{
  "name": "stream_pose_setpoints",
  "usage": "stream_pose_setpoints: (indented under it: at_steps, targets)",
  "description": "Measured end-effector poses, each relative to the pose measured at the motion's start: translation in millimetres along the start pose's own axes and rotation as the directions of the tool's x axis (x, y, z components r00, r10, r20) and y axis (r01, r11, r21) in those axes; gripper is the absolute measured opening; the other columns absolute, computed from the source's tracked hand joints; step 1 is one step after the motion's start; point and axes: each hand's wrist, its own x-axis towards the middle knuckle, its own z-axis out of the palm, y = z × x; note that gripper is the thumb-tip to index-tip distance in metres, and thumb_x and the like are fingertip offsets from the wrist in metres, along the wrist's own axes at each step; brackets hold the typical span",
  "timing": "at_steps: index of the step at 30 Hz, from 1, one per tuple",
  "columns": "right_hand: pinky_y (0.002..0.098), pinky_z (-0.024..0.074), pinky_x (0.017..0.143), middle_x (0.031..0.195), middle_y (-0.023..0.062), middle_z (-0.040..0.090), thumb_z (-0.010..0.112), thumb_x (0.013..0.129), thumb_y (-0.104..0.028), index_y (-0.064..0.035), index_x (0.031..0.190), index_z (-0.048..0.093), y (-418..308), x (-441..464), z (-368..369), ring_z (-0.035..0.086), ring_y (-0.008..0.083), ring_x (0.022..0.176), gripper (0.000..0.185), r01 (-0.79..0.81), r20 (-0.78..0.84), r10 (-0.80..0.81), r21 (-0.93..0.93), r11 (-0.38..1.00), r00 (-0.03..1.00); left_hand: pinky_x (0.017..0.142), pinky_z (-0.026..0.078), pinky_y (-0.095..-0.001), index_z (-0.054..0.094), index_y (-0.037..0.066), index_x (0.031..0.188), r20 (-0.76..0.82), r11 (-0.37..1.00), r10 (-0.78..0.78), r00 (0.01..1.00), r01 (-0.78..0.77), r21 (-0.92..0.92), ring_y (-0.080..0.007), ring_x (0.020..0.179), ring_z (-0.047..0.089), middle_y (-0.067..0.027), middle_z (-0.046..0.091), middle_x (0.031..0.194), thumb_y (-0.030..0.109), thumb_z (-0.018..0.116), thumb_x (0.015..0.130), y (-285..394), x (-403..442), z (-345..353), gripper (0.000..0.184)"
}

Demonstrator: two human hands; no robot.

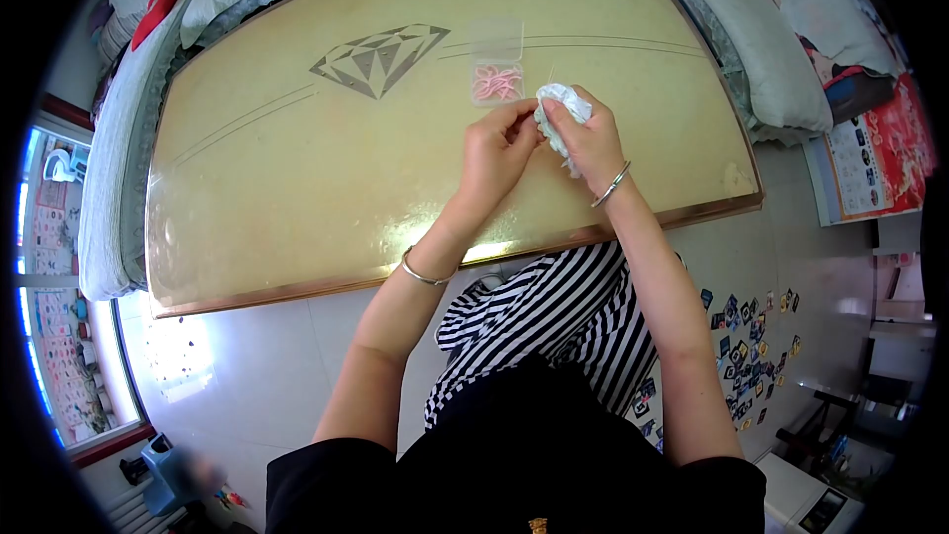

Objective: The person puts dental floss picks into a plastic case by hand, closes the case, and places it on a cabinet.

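Observation:
My right hand (593,138) is closed round a crumpled white cloth or tissue (562,104), above the table. Close against its left side is my left hand (501,146), thumb and fingertips pinched together at the edge of the white bundle; what they hold, if anything, is too small to tell. A thin line sticks up above the bundle. Just beyond my hands lies a small clear plastic box (497,44) with its lid raised, and pink looped pieces (497,82) lie inside it.
The cream table (297,198) has a diamond pattern and a dark edge. Grey-covered sofas (736,35) border its far and side edges. A box with red and white print (875,153) stands at the right. Many small cards (756,346) are on the floor at the lower right.

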Motion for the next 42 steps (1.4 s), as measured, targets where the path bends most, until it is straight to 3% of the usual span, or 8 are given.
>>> stream_pose_setpoints:
  at_steps: [7, 11, 13, 17, 28, 35, 38, 42]
  targets:
    - [0.0224, 0.0452, 0.055, 0.074, 0.0006, 0.062, 0.064, 0.085, -0.019, -0.0019, 0.087, 0.06, 13.7, 7.1, -7.7, 0.055, 0.0058, 0.065, 0.018, 0.076, 0.039, -0.072, -0.108, 0.991, 0.997, 0.07, 0.054, -0.0248, 0.059, -0.005, 0.103, 0.15, 0.783, -0.384, 0.911, 0.407, -0.471, -0.0138, 0.073, 0.063, -0.008, 0.063, 0.09, 0.006, 0.055, 0.089, 6.7, 5.2, -6.7, 0.018]
    - [0.0229, 0.0474, 0.06, 0.082, 0.0026, 0.063, 0.065, 0.084, -0.019, -0.001, 0.094, 0.058, 1.3, 4.4, -5.0, 0.058, 0.0086, 0.07, 0.022, 0.002, 0.048, 0.004, -0.105, 0.994, 0.999, 0.071, 0.055, -0.0265, 0.059, -0.003, 0.099, 0.224, 0.651, -0.403, 0.887, 0.45, -0.611, -0.0143, 0.075, 0.062, -0.0069, 0.062, 0.089, 0.01, 0.054, 0.09, 3.5, 5.7, -12.5, 0.017]
    - [0.0226, 0.0475, 0.061, 0.084, 0.0028, 0.063, 0.065, 0.084, -0.019, -0.0012, 0.096, 0.057, 1.8, 3.9, -3.9, 0.059, 0.009, 0.072, 0.023, -0.051, 0.079, 0.051, -0.011, 0.999, 0.996, 0.072, 0.055, -0.0268, 0.058, -0.002, 0.099, 0.294, 0.479, -0.369, 0.882, 0.452, -0.752, -0.0133, 0.076, 0.061, -0.006, 0.06, 0.087, 0.014, 0.054, 0.091, 0.0, 6.7, -14.3, 0.018]
    - [0.0219, 0.0471, 0.065, 0.086, 0.0024, 0.063, 0.065, 0.084, -0.019, -0.0029, 0.099, 0.058, -6.0, 0.5, -1.6, 0.059, 0.0089, 0.075, 0.023, -0.173, 0.174, 0.158, 0.076, 0.982, 0.972, 0.071, 0.055, -0.0264, 0.057, 0.001, 0.096, 0.333, 0.469, -0.425, 0.842, 0.52, -0.714, -0.0118, 0.077, 0.059, -0.0043, 0.059, 0.085, 0.015, 0.056, 0.09, 1.2, 6.4, -12.4, 0.015]
    - [0.0206, 0.0449, 0.063, 0.085, 0.0002, 0.061, 0.063, 0.085, -0.017, -0.0042, 0.098, 0.059, -14.3, -0.1, -15.6, 0.056, 0.006, 0.074, 0.019, -0.205, 0.214, 0.199, 0.006, 0.979, 0.956, 0.068, 0.054, -0.0248, 0.057, 0.005, 0.088, 0.384, 0.365, -0.405, 0.83, 0.531, -0.765, -0.0107, 0.074, 0.058, -0.0031, 0.059, 0.082, 0.013, 0.06, 0.088, 2.1, 8.2, -14.6, 0.009]
    - [0.0211, 0.0422, 0.055, 0.077, -0.0013, 0.061, 0.063, 0.084, -0.017, -0.0034, 0.091, 0.061, -8.1, -1.8, -17.6, 0.054, 0.0048, 0.065, 0.015, -0.103, 0.173, 0.122, -0.117, 0.988, 0.977, 0.065, 0.054, -0.0242, 0.056, 0.004, 0.087, 0.369, 0.41, -0.416, 0.831, 0.534, -0.739, -0.0105, 0.07, 0.057, -0.003, 0.057, 0.079, 0.014, 0.059, 0.088, 5.3, 8.5, -14.2, 0.01]
    - [0.0203, 0.0437, 0.059, 0.08, -0.0015, 0.061, 0.063, 0.085, -0.016, -0.0024, 0.092, 0.061, -7.6, -2.4, -22.8, 0.053, 0.0047, 0.068, 0.015, -0.151, 0.124, 0.175, -0.182, 0.972, 0.977, 0.06, 0.051, -0.0224, 0.055, 0.003, 0.087, 0.3, 0.598, -0.519, 0.801, 0.59, -0.542, -0.0099, 0.066, 0.057, -0.0027, 0.057, 0.076, 0.015, 0.059, 0.088, 7.4, 7.3, -13.4, 0.013]
    - [0.0211, 0.0418, 0.053, 0.076, -0.001, 0.061, 0.063, 0.084, -0.019, -0.0023, 0.09, 0.062, 2.6, -2.2, -25.1, 0.053, 0.0048, 0.063, 0.018, -0.109, 0.079, 0.116, -0.086, 0.99, 0.99, 0.053, 0.045, -0.0208, 0.057, 0.002, 0.088, 0.025, 0.925, -0.33, 0.944, 0.328, -0.191, -0.0086, 0.063, 0.057, -0.0026, 0.06, 0.075, 0.018, 0.061, 0.087, -2.5, 8.0, -11.9, 0.016]
